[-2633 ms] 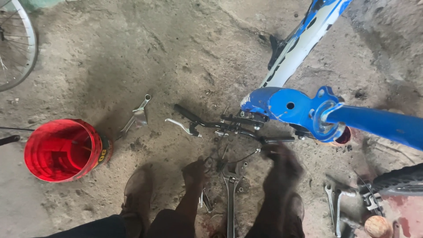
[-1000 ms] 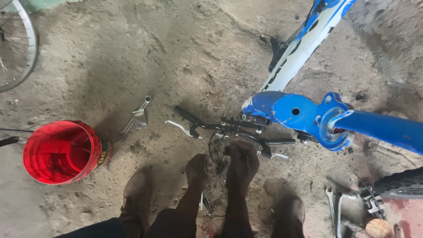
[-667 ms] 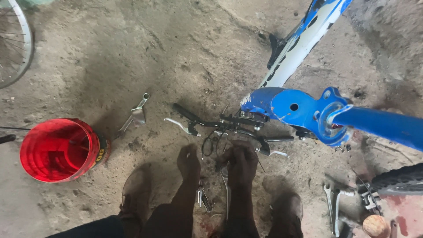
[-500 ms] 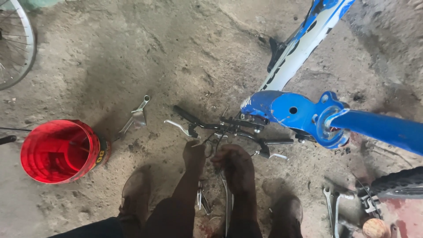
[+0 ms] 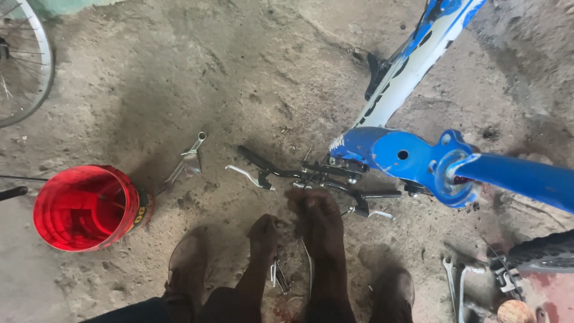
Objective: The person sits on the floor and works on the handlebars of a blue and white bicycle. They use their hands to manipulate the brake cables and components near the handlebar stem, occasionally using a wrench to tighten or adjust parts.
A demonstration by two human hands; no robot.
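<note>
- Right hand [image 5: 320, 218]: extended straight forward at 12 o'clock from the person, wrist low, fingers curled at the middle of the handlebar [image 5: 311, 174]. Whether they have closed on the bar or a cable cannot be told; the knuckles hide the tips.
- Left hand [image 5: 263, 230]: just beside the right, at its 9 o'clock, fingers bunched, apparently holding nothing; grip not confirmed.
- Handlebar lies on the dirt floor [image 5: 179, 78], attached to the inverted blue bicycle frame [image 5: 412, 158], so the upturned frame appears to rest on it, within reach.
- Small metal tool [image 5: 278, 275] lies between the forearms at 6 o'clock.
- Red bucket [image 5: 84, 208] stands at 9 o'clock, well apart.
- Wrenches [image 5: 454, 281] lie at 4 o'clock.
</note>
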